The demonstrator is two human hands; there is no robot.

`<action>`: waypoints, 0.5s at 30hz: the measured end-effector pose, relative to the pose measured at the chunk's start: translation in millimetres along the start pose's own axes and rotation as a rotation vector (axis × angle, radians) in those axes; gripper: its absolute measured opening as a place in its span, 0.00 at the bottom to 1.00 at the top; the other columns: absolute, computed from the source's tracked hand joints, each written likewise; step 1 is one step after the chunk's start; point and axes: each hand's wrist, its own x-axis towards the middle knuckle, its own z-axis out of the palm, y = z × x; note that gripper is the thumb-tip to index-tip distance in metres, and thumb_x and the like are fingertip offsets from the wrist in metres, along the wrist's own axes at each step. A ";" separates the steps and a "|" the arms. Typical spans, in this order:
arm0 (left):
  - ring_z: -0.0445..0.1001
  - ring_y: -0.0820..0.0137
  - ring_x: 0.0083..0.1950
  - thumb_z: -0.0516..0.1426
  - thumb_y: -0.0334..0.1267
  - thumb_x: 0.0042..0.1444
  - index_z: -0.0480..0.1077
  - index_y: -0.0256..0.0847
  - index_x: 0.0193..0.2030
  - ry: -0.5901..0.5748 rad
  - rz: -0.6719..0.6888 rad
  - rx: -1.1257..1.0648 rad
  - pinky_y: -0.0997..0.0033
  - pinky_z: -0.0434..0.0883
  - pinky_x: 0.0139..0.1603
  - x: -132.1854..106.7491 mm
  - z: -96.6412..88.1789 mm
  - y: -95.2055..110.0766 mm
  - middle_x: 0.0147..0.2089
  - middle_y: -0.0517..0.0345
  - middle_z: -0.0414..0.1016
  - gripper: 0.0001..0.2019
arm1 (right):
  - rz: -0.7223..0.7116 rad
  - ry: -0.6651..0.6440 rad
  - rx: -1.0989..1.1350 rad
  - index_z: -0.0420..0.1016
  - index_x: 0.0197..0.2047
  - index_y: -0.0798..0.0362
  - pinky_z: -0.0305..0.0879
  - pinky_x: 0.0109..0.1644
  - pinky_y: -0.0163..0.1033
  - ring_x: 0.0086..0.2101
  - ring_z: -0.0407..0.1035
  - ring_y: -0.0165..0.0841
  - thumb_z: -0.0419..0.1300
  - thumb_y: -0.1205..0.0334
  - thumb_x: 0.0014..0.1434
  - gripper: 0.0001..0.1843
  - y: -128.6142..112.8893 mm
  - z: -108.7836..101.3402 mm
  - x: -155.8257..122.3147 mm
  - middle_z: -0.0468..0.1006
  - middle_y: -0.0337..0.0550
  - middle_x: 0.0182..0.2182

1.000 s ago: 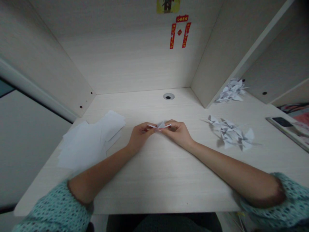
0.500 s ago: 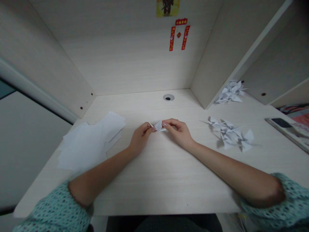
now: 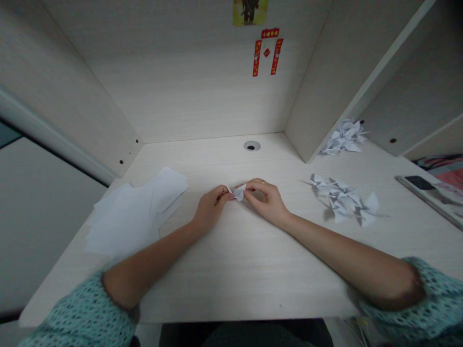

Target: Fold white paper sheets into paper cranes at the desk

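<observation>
Between my two hands, over the middle of the desk, is a small folded white paper crane [image 3: 239, 193]. My left hand [image 3: 212, 205] pinches its left end between thumb and fingers. My right hand [image 3: 265, 196] has thumb and forefinger closed on its right part, and a ring shows on one finger. Fingertips cover parts of the paper, so its full shape is hidden. To the right of my right hand lie several folded paper cranes [image 3: 342, 196] in a loose group.
A stack of loose white paper sheets [image 3: 133, 212] lies on the left of the desk [image 3: 217, 284]. More paper cranes [image 3: 345, 138] are heaped beside the upright partition [image 3: 314, 82]. A phone [image 3: 421, 182] rests at the far right. A round cable hole [image 3: 252, 146] sits near the back wall.
My right thumb and forefinger have shifted their hold, covering the crane's right part differently. The paper piece between the hands has tilted. My left hand has hardly moved.
</observation>
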 end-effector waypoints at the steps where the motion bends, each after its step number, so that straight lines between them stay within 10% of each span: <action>1: 0.67 0.73 0.30 0.52 0.43 0.58 0.67 0.40 0.30 0.019 -0.008 -0.035 0.74 0.60 0.33 0.0 0.3 0.6 0.27 0.64 0.69 0.10 | -0.006 0.019 -0.006 0.78 0.35 0.51 0.65 0.39 0.40 0.32 0.70 0.33 0.60 0.65 0.56 0.05 0.2 0.3 -0.3 0.77 0.42 0.28; 15: 0.71 0.71 0.35 0.62 0.46 0.49 0.66 0.41 0.38 0.075 -0.002 -0.153 0.71 0.66 0.39 -4.0 1.6 15.8 0.34 0.60 0.73 0.14 | -0.185 0.199 -0.260 0.77 0.33 0.48 0.66 0.42 0.44 0.34 0.69 0.35 0.63 0.64 0.55 0.01 -20.3 0.5 -0.7 0.78 0.41 0.29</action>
